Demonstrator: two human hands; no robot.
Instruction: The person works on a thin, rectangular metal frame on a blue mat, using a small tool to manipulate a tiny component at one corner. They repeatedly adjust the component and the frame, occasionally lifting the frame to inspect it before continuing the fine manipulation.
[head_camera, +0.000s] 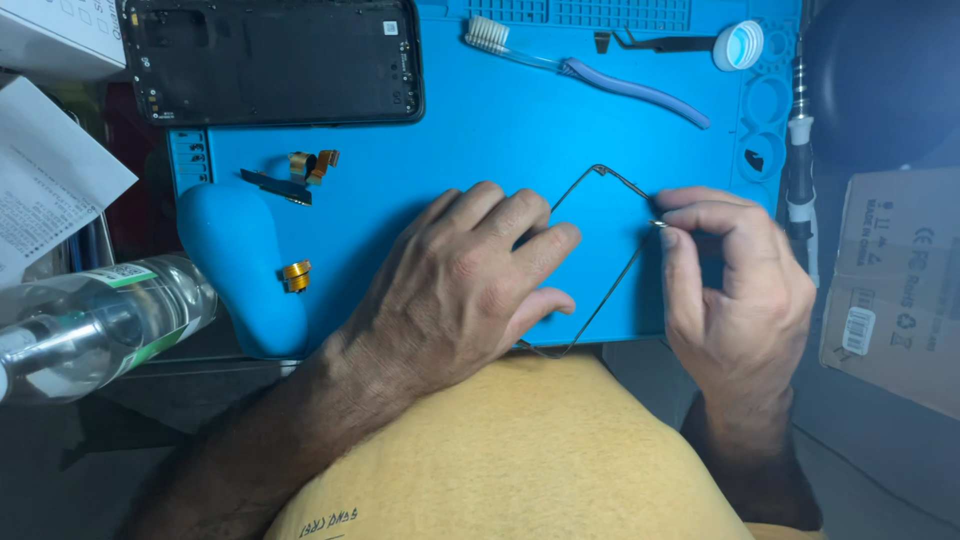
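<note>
Head view: left hand lies flat, fingers released, pinning the thin frame on the blue mat, while right hand fingers pinch its edge.

Blue mat, black phone cover

Two bare hairy forearms, no sleeves, left hand, right hand, mustard-yellow shirt
</note>
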